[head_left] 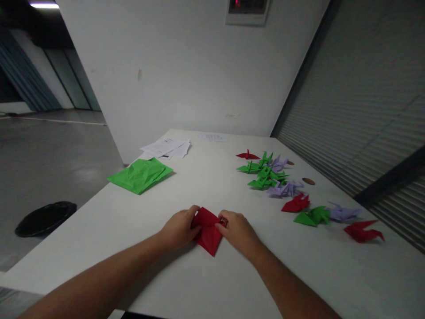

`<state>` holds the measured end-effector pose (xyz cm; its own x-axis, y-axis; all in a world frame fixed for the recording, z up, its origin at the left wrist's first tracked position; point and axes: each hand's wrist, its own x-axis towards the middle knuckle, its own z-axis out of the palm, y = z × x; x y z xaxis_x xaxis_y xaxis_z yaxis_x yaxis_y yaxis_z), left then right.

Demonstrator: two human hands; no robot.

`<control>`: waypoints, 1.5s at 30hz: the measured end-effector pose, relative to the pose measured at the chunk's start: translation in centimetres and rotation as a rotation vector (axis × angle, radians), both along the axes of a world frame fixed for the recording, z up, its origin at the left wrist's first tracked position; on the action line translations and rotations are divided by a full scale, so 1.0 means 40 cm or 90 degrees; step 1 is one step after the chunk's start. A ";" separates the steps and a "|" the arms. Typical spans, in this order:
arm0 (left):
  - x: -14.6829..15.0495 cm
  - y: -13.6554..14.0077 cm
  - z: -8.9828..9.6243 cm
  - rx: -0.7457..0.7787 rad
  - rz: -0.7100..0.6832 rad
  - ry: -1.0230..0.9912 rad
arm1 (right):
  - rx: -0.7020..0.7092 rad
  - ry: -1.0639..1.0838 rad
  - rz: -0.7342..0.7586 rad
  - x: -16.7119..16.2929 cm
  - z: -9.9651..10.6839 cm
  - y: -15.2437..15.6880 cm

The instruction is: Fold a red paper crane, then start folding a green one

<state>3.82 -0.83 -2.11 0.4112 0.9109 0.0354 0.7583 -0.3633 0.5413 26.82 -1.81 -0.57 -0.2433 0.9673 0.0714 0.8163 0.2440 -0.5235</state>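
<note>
A partly folded sheet of red origami paper [209, 232] is at the near middle of the white table, one corner pointing toward me. My left hand [181, 227] grips its left edge between thumb and fingers. At the right edge, my right hand [237, 230] pinches the paper, its fingertips curled and partly hidden. Creases run across the red surface. Off to the right lie folded paper cranes, among them a red crane [363, 231], a green crane [313, 216] and a purple crane [343, 212].
A stack of green paper [141, 175] lies at the table's left edge, with printed sheets [168, 147] behind it. More green cranes [265, 175] cluster at the back right. A black-lined bin [45, 218] stands on the floor at left. Window blinds [365, 119] border the right side.
</note>
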 end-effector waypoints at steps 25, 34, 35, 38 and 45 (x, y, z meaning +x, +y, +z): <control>0.000 -0.003 0.007 -0.004 0.003 0.011 | -0.118 0.180 0.046 0.028 0.019 0.005; 0.001 -0.001 0.004 -0.008 -0.011 -0.004 | -0.062 0.102 0.039 -0.006 -0.001 -0.002; 0.001 -0.001 0.003 -0.007 -0.013 -0.002 | -0.059 0.098 0.041 -0.007 -0.002 -0.002; 0.002 -0.001 0.001 -0.003 -0.017 0.010 | -0.053 0.083 0.033 -0.010 -0.006 -0.002; 0.002 0.003 -0.007 0.020 -0.015 0.002 | -0.090 0.137 0.052 -0.003 0.011 -0.008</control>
